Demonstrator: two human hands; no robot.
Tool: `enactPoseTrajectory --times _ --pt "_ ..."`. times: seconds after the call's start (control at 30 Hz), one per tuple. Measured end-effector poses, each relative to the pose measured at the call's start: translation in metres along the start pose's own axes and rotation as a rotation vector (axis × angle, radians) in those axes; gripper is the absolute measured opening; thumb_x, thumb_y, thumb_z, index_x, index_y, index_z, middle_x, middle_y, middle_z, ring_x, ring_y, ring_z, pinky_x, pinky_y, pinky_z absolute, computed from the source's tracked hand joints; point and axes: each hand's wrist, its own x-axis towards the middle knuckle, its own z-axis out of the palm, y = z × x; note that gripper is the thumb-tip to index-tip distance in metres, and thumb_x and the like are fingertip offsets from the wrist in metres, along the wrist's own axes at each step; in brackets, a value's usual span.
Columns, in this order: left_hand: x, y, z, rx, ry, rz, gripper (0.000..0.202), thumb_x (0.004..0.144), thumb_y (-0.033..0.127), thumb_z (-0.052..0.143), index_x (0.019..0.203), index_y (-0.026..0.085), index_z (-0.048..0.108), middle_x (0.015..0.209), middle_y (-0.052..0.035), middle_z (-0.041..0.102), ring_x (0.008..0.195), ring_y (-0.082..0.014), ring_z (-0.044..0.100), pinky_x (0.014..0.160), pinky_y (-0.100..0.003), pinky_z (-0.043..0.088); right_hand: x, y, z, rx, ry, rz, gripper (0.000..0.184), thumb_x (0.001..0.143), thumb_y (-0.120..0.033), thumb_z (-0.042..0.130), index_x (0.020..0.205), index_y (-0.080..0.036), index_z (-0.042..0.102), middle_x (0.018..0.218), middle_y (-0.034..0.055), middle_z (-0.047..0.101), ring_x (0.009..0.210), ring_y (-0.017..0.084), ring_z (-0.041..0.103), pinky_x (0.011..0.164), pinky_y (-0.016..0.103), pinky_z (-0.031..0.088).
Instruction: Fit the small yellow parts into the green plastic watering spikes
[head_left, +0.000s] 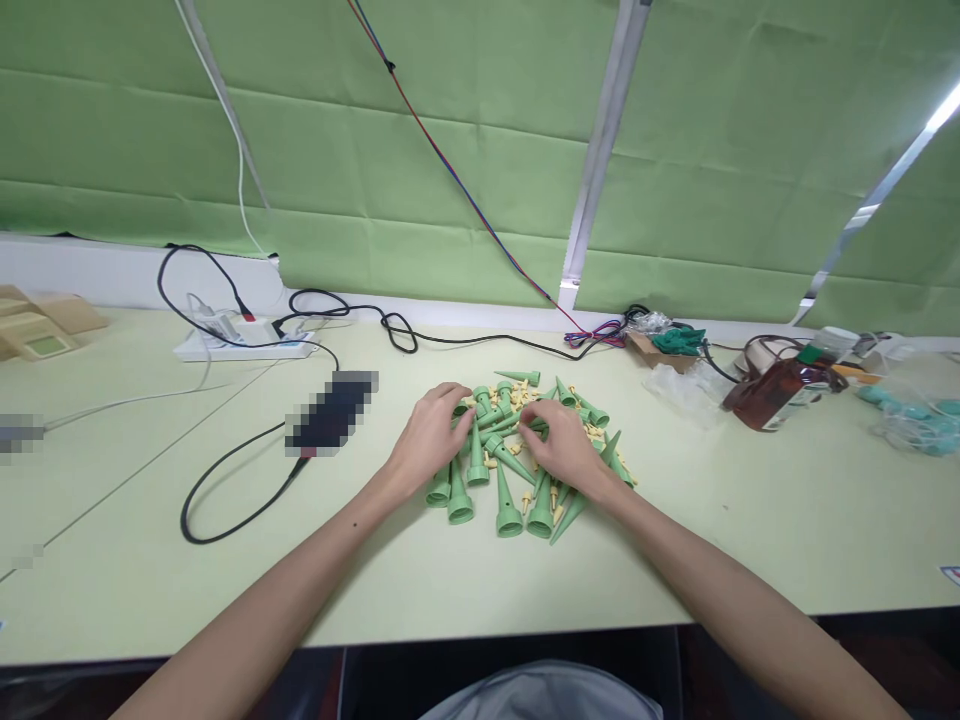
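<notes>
A heap of green plastic cone spikes [510, 470] mixed with several small cream-coloured bits [592, 432] lies on the pale table [750, 520] in front of me. My left hand [431, 435] rests palm-down on the heap's left side, fingers curled onto the cones. My right hand [562, 445] lies on the heap's right side, fingers bent and pressed among the cones. Whether either hand grips a piece is hidden under the fingers.
A white power strip [244, 345] with black cables sits at the back left, beside a blurred dark device [331, 413]. A brown bottle [776, 392], clear bags and teal parts [919, 420] lie at the right. Green blinds hang behind.
</notes>
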Motion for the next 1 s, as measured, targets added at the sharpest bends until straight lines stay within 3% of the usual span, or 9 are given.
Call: enactPoseTrajectory --times 0.07,0.17,0.53,1.0 --pt "0.000 -0.007 0.007 0.054 -0.080 -0.043 0.041 0.094 0.035 0.045 0.128 0.015 0.057 0.139 -0.0164 0.053 0.132 -0.0319 0.045 0.108 -0.048 0.036 -0.001 -0.001 0.000 -0.008 -0.042 -0.014 0.006 0.083 -0.012 0.059 0.082 -0.017 0.062 0.086 0.0061 0.067 0.086 0.022 0.059 0.083 0.038 0.044" --pt "-0.001 -0.014 0.015 0.096 -0.198 -0.118 0.046 0.098 0.040 0.037 0.134 0.016 0.052 0.146 -0.0178 0.046 0.140 -0.0368 0.031 0.109 -0.060 0.029 -0.001 -0.003 0.000 -0.015 -0.097 -0.039 0.008 0.083 -0.012 0.060 0.086 -0.017 0.064 0.090 0.0067 0.068 0.091 0.023 0.059 0.087 0.039 0.042" --pt "-0.001 -0.008 0.011 0.112 -0.363 -0.197 0.054 0.098 0.045 0.029 0.142 0.017 0.045 0.150 -0.0179 0.040 0.147 -0.0345 0.016 0.113 -0.057 0.021 -0.003 -0.004 0.001 -0.081 -0.270 -0.043 0.009 0.083 -0.010 0.058 0.082 -0.017 0.064 0.092 0.0071 0.066 0.099 0.025 0.057 0.092 0.042 0.038" --pt "-0.002 -0.013 0.014 0.076 -0.347 -0.172 0.052 0.098 0.046 0.029 0.138 0.019 0.046 0.148 -0.0179 0.043 0.147 -0.0363 0.015 0.110 -0.063 0.022 -0.004 -0.004 0.001 -0.088 -0.293 -0.041 0.010 0.085 -0.008 0.058 0.080 -0.016 0.059 0.091 0.0085 0.063 0.096 0.024 0.055 0.088 0.041 0.040"
